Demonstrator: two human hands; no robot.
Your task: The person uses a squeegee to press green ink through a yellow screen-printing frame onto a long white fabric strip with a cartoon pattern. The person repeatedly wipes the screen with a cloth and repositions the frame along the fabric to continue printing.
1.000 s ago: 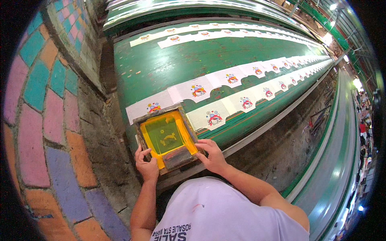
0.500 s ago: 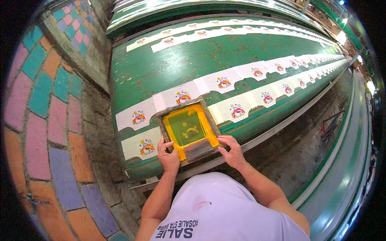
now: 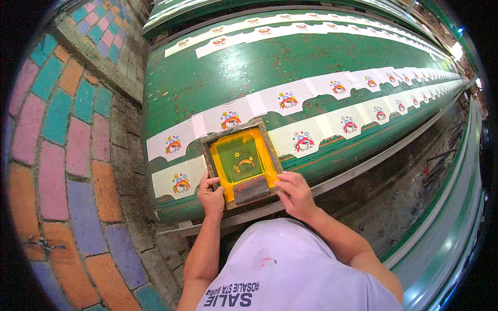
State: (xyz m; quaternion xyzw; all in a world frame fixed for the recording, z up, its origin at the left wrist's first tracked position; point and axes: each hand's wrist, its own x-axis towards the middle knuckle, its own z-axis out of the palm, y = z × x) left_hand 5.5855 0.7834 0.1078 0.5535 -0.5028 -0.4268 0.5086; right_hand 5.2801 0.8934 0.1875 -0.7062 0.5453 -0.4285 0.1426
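A wooden screen-printing frame (image 3: 253, 192) lies near the table's front edge, its mesh greenish yellow and bordered with bright yellow ink. Through the mesh shows a rainbow-shaped pattern. My left hand (image 3: 211, 198) grips the frame's near left corner, thumb and fingers pinched on the edge. At the near right corner, my right hand (image 3: 295, 196) curls its fingers on the frame's edge. Beside the frame lie a white printed cloth piece (image 3: 168, 179) on the left and another cloth piece (image 3: 282, 139) on the right. What lies under the frame is mostly hidden.
The long green table (image 3: 207, 78) carries several rows of white pieces with colourful prints, running far to the right. A pale rail (image 3: 342, 182) follows its near edge. Left is a floor of coloured bricks (image 3: 78, 207); another green table (image 3: 441, 249) stands at right.
The view has shifted slightly. My right hand's fingers have curled in more at the frame's corner. The frame stays in about the same place among the cloth pieces.
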